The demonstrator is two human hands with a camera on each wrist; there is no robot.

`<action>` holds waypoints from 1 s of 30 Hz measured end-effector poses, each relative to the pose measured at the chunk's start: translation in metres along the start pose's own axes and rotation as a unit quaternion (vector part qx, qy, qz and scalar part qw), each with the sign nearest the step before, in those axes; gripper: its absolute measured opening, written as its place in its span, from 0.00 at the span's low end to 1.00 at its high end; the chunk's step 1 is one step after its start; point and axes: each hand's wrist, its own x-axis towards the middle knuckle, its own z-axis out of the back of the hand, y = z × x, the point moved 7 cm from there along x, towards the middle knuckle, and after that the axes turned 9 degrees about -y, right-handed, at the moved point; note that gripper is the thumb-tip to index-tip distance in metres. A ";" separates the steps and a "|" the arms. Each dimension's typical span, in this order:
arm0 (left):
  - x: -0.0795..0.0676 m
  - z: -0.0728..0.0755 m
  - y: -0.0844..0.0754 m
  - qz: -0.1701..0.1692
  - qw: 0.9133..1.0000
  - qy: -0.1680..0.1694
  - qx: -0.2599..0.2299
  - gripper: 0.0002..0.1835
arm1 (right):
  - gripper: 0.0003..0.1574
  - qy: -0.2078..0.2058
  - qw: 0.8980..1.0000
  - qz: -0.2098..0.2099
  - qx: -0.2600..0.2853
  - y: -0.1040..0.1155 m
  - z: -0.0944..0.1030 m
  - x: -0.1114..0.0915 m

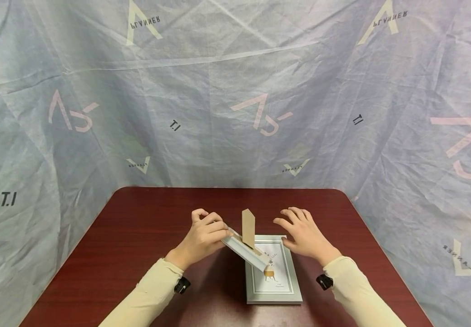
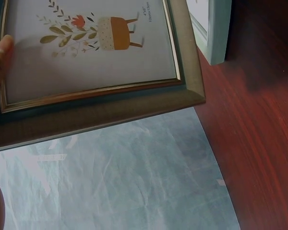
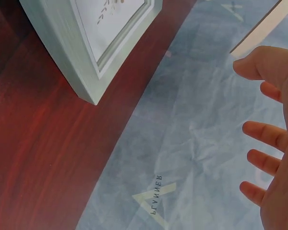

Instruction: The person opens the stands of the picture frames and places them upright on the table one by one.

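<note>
My left hand (image 1: pixel 205 236) grips one end of a picture frame (image 1: pixel 241 251) and holds it tilted above the table, its tan cardboard stand leg (image 1: pixel 248 228) sticking up from the back. Seen from the left wrist, this frame (image 2: pixel 192 67) has a brownish border and a print of a flower pot, with a fingertip on its edge. Below it, a second, pale grey-green picture frame (image 1: pixel 294 284) lies face up, partly covered by the held one. Fingers spread, my right hand (image 1: pixel 306 234) hovers over the lying frame's far right side and holds nothing.
Both frames are at the front middle of a dark red wooden table (image 1: pixel 145 227). Grey printed cloth (image 1: pixel 219 113) encloses the table's back and sides. A black band (image 1: pixel 182 285) circles the left wrist, and another black band (image 1: pixel 324 281) the right.
</note>
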 end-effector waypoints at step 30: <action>-0.001 0.003 0.014 0.080 0.996 -0.014 -0.023 0.17 | 0.30 -0.008 0.998 -0.056 -0.015 -0.003 -0.006 -0.022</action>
